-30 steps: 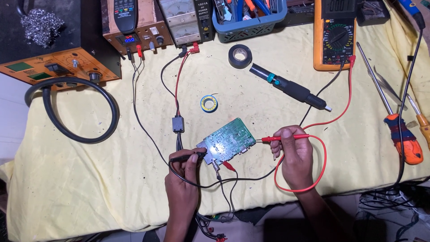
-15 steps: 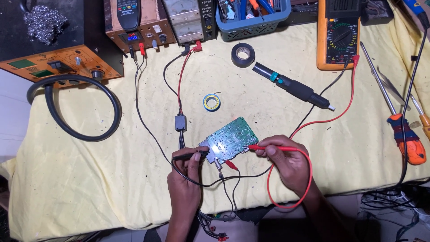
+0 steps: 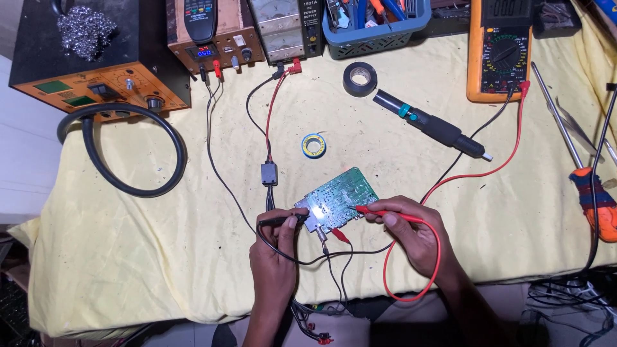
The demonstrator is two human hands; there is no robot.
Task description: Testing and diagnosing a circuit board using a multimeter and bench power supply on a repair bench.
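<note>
Pinching black probe, left hand; right hand pinching red probe, both at circuit board edges

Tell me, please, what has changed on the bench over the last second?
The right hand slid the red probe left, so its tip now lies over the green circuit board rather than beside its right edge. The left hand kept its black probe at the board's left edge. The board, the tape roll and the meter stayed where they were.
</note>
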